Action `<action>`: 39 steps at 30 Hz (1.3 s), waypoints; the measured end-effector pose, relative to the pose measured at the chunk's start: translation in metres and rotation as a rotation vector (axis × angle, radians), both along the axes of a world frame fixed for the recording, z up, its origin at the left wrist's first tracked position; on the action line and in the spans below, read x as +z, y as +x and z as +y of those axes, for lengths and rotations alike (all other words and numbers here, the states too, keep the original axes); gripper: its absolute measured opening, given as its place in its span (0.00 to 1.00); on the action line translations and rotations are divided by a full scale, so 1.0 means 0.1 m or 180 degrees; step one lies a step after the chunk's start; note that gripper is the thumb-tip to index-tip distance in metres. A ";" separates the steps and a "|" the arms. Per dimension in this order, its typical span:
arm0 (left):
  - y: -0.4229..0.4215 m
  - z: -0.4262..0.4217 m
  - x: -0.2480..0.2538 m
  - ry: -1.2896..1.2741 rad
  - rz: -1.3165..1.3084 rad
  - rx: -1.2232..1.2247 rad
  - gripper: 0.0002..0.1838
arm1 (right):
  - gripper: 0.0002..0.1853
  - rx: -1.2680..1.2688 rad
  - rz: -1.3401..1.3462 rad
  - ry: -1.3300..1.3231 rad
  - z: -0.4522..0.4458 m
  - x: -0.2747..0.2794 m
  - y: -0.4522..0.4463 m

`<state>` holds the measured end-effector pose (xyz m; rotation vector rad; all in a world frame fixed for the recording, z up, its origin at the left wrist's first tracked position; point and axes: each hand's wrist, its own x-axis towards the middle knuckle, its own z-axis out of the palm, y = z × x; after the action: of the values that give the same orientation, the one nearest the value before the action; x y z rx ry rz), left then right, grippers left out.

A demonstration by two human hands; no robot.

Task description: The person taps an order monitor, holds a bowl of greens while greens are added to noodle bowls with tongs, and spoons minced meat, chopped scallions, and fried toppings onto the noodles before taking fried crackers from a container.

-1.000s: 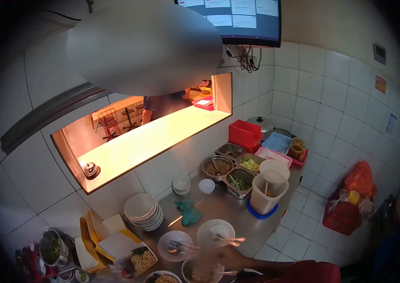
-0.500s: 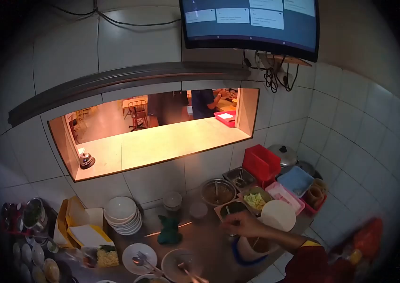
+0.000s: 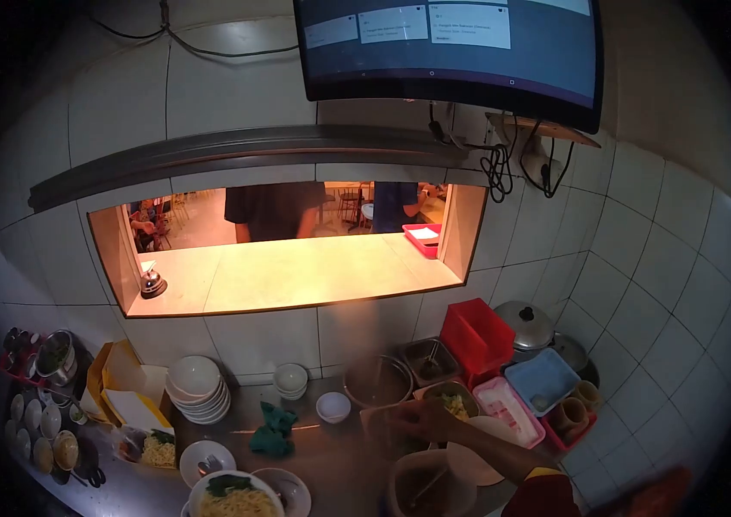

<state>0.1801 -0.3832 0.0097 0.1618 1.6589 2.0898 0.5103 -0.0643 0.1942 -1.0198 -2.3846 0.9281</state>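
Note:
My right hand (image 3: 424, 422) reaches over the metal food pans, its fingers bent together; whatever it may hold is too blurred to tell. Just behind it are a round metal bowl (image 3: 380, 382) and a pan of chopped greens (image 3: 454, 403). Below my forearm stands a large tub (image 3: 430, 489) with a handle in it, a round white lid (image 3: 479, 448) beside it. At the bottom edge, a bowl of noodles with greens (image 3: 236, 497) is held up by nothing that I can see. My left hand does not show.
A stack of white bowls (image 3: 197, 388), a green cloth (image 3: 273, 429) and a small white bowl (image 3: 332, 408) stand on the metal counter. Red bin (image 3: 477, 338) and blue tray (image 3: 543, 379) are at the right. Beyond the hatch ledge (image 3: 296, 274) are people. A screen (image 3: 451, 52) hangs above.
My right hand has moved from the bowls at the bottom to the food pans. The view has turned and shifted. A bowl of noodles now shows larger at the bottom edge.

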 end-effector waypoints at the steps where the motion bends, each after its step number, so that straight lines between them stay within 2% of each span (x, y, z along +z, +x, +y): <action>1: 0.07 0.16 -0.04 0.0008 0.0008 -0.0155 0.25 | 0.17 0.0074 -0.0187 0.0036 0.02 0.01 0.05; 3: 0.24 0.43 -0.05 -0.0014 0.0031 -0.0474 0.25 | 0.17 0.0138 -0.0371 0.0037 0.09 -0.02 0.16; 6: 0.51 0.61 0.13 -0.0217 0.0077 -0.1030 0.24 | 0.20 -0.0065 -0.1115 -0.0113 0.15 -0.13 0.35; 7: 0.65 0.73 0.42 -0.0380 0.0071 -0.1093 0.24 | 0.21 -0.0266 -0.1305 -0.0269 0.13 -0.13 0.40; 8: 0.83 0.95 0.89 -0.0147 -0.0051 -0.1315 0.25 | 0.21 -0.0258 -0.0971 0.0020 0.26 -0.43 0.56; 9: 0.92 1.03 1.07 0.0051 -0.0205 -0.1527 0.26 | 0.19 -0.0248 -0.1297 0.0770 0.33 -0.47 0.66; 10: 0.71 0.97 0.45 -0.0698 0.0745 -0.1657 0.28 | 0.17 -0.0276 -0.1105 0.0933 0.43 -0.56 0.76; 11: 0.76 0.99 0.31 -0.0871 0.1671 -0.1612 0.26 | 0.17 0.0032 0.0239 -0.0339 0.65 -0.74 0.94; 12: 0.79 1.07 0.50 -0.0600 0.0832 -0.1766 0.26 | 0.14 -0.0927 -0.0452 -0.0183 0.51 -0.35 0.82; 13: 0.83 1.24 0.63 -0.0273 -0.0006 -0.1809 0.26 | 0.14 -0.1099 -0.0687 0.0337 0.56 -0.27 0.87; 14: 0.85 1.29 0.64 -0.0407 -0.0011 -0.1859 0.26 | 0.14 -0.1316 -0.0742 0.0173 0.68 -0.26 0.90; 16: 0.86 1.37 0.58 -0.0792 0.1371 -0.1992 0.26 | 0.14 -0.1541 -0.0799 -0.0045 0.92 -0.37 0.93; 17: 0.81 1.39 0.46 -0.0218 -0.0099 -0.1767 0.23 | 0.12 -0.1279 -0.0684 0.0150 1.02 -0.42 0.90; 18: 0.83 1.40 0.49 -0.0257 -0.0106 -0.1764 0.23 | 0.11 -0.0991 -0.0553 0.0343 1.14 -0.52 0.88; 20: 0.90 1.45 0.63 -0.0548 0.0751 -0.1836 0.24 | 0.09 -0.0736 -0.0625 0.0605 1.30 -0.67 0.64; 21: 0.93 1.47 0.67 -0.0573 0.0746 -0.1811 0.24 | 0.08 -0.0468 -0.0687 0.0891 1.41 -0.76 0.47; 23: 0.95 1.51 0.72 -0.0349 -0.0227 -0.1411 0.25 | 0.08 -0.0128 -0.0875 0.1376 1.69 -1.04 0.12; 24: 0.93 1.50 0.71 -0.0366 -0.0229 -0.1376 0.25 | 0.08 -0.0093 -0.0864 0.1363 1.87 -1.23 -0.04; 26: 0.88 1.50 0.67 -0.0140 -0.0350 -0.1600 0.25 | 0.10 0.0495 -0.1614 0.2190 2.20 -1.56 -0.30; 29: 0.86 1.50 0.62 -0.0079 -0.0235 -0.1565 0.25 | 0.08 0.0785 -0.1810 0.2494 2.34 -1.70 -0.49; 30: 0.85 1.51 0.64 -0.0087 -0.0238 -0.1558 0.25 | 0.08 0.0794 -0.1806 0.2488 2.41 -1.72 -0.50; 32: 0.87 1.51 0.70 -0.0245 -0.0446 -0.1381 0.24 | 0.06 0.1314 -0.1286 0.3543 2.54 -1.78 -0.48; 33: 0.85 1.50 0.67 -0.0261 -0.0476 -0.1364 0.24 | 0.06 0.1345 -0.1293 0.3521 2.44 -1.68 -0.49; 35: 0.81 1.47 0.58 -0.0453 -0.0109 -0.1254 0.24 | 0.07 0.0437 -0.2610 0.2182 2.06 -1.19 -0.50; 38: 0.76 1.49 0.53 -0.0418 0.0013 -0.1471 0.25 | 0.06 0.0244 -0.2976 0.2098 1.84 -1.02 -0.39; 39: 0.76 1.51 0.55 -0.0420 -0.0007 -0.1471 0.25 | 0.06 0.0255 -0.2993 0.2093 1.81 -1.11 -0.35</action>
<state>0.2557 -0.2323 0.0643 0.4526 1.5714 1.6314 0.4755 0.1164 0.0832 -1.2227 -3.1080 -0.4787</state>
